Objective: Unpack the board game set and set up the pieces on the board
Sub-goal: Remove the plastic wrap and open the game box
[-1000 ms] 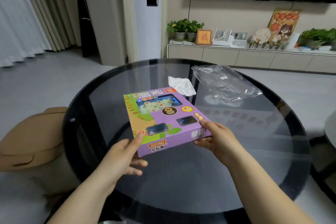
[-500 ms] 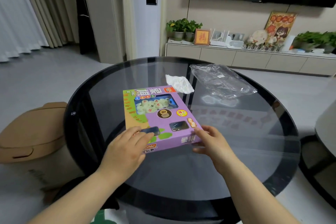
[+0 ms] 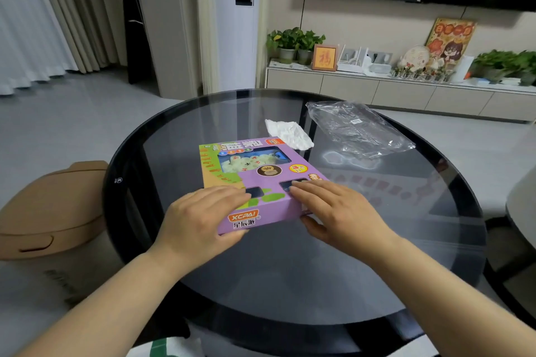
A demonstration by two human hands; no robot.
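Low in the middle of the frame, the left hand (image 3: 200,216) and right hand (image 3: 339,211) lie with fingers flat on the near end of the purple game box (image 3: 261,171), thumbs against its near edge. The box lies flat at the centre of the round glass desk (image 3: 290,269). Just beyond it sits a crumpled white tissue (image 3: 290,132), and a clear plastic bag (image 3: 356,130) lies to its right.
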